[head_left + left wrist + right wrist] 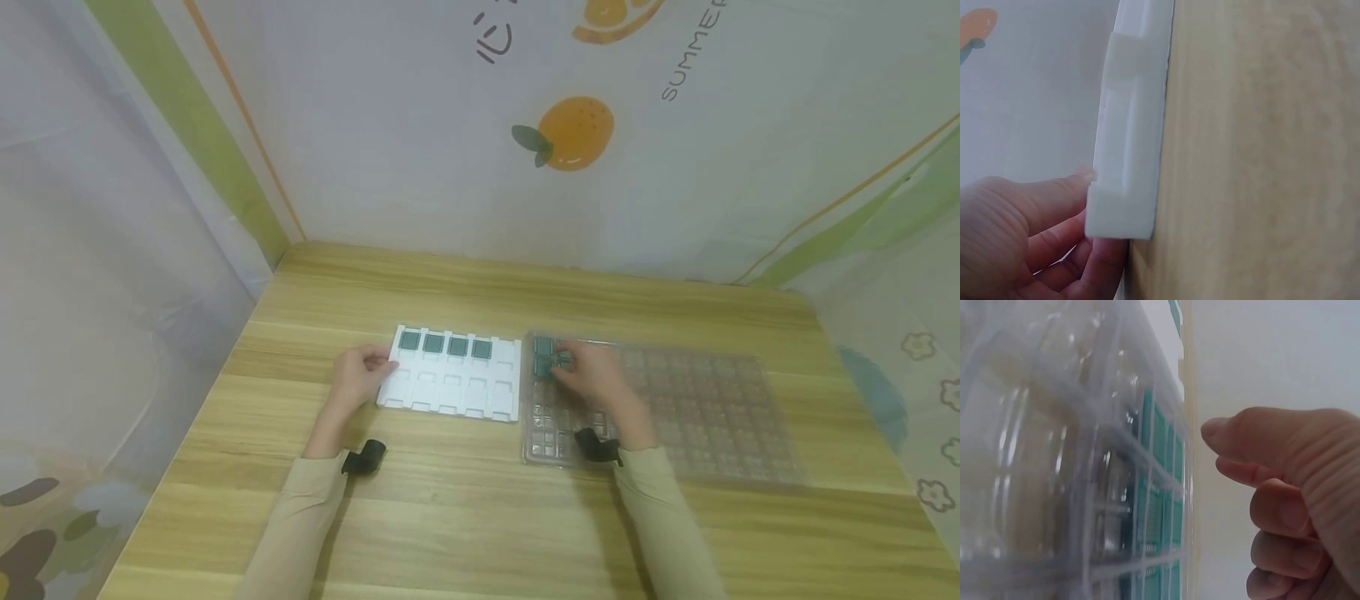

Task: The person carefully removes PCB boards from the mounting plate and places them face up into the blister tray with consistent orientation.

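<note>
My left hand [360, 377] grips the left edge of a white tray [450, 392], thumb on the rim and fingers beneath it, as the left wrist view shows. Several green square chips [458, 346] lie in the tray's back row. My right hand [596, 375] hovers over the left end of a clear plastic tray [551, 454], where green chips [543, 367] sit in the back-left pockets. In the right wrist view its thumb and forefinger [1235, 439] are apart from the chips, other fingers curled; no chip shows between them.
The clear tray extends to the right on the wooden table [465, 517], close beside the white tray. A black wrist mount [365, 457] is on each wrist. Behind the table hangs a printed curtain [375, 150].
</note>
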Available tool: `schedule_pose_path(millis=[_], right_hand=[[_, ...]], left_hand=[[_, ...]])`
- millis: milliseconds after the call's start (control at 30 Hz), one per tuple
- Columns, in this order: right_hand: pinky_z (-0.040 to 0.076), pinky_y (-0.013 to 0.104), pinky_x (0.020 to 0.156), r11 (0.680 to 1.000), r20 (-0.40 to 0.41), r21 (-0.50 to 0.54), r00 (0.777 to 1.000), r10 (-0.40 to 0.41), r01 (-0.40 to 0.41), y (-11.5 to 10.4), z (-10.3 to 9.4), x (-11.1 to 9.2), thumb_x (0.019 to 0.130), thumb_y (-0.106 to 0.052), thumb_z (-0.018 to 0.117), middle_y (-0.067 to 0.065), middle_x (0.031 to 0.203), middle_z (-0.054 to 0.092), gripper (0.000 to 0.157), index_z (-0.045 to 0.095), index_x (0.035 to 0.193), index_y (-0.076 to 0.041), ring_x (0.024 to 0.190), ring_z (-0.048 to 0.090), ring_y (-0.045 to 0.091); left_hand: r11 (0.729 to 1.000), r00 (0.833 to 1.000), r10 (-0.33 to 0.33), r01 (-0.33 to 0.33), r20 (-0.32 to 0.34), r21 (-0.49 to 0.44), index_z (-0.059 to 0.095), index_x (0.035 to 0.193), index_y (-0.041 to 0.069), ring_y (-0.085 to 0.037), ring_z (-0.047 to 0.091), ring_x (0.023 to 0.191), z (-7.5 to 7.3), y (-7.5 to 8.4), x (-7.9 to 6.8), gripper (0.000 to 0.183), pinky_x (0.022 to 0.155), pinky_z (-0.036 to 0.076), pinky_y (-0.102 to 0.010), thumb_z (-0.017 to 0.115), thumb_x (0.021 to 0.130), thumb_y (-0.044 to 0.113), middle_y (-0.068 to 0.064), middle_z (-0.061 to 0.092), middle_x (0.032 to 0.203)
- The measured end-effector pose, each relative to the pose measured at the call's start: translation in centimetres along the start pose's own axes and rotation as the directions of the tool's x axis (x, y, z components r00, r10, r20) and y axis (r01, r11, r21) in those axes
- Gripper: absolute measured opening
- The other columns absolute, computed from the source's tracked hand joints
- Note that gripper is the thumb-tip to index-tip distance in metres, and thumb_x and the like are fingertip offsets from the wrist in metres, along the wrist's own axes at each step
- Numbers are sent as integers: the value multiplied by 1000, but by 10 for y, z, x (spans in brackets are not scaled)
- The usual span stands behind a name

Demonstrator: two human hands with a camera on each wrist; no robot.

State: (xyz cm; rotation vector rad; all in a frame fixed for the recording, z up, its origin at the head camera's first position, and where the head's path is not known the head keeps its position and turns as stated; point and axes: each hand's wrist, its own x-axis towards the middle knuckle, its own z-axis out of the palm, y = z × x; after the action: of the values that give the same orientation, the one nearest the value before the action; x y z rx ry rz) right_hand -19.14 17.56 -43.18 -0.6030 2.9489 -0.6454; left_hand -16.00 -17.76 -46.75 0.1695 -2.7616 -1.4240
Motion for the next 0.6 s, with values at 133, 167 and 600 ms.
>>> schedule_pose_path(millis=[133,167,600], right_hand=[[38,25,43,1000,4,-31,1000,6,-5,-6,1,3,81,-20,71,-2,61,53,34,64,110,-3,51,45,11],[39,24,44,999,3,-36,1000,6,-6,-7,1,4,81,-21,71,-3,62,53,34,64,110,-4,52,46,11],[34,24,43,997,-11,52,998,-62,63,-18,8,14,82,-14,70,-4,54,46,29,65,107,-1,48,39,9]], left_hand=[[1000,1000,4,-4,-2,4,63,101,-14,-38,63,85,0,0,-1,23,75,54,-42,65,86,4,-28,65,93],[1000,1000,4,-4,-2,4,63,101,-14,-38,63,86,0,0,-1,23,75,54,-42,65,86,4,-28,65,93],[1000,1000,7,-7,-3,6,63,101,-13,-37,63,84,1,0,-1,25,74,54,-42,65,85,5,-26,66,91]])
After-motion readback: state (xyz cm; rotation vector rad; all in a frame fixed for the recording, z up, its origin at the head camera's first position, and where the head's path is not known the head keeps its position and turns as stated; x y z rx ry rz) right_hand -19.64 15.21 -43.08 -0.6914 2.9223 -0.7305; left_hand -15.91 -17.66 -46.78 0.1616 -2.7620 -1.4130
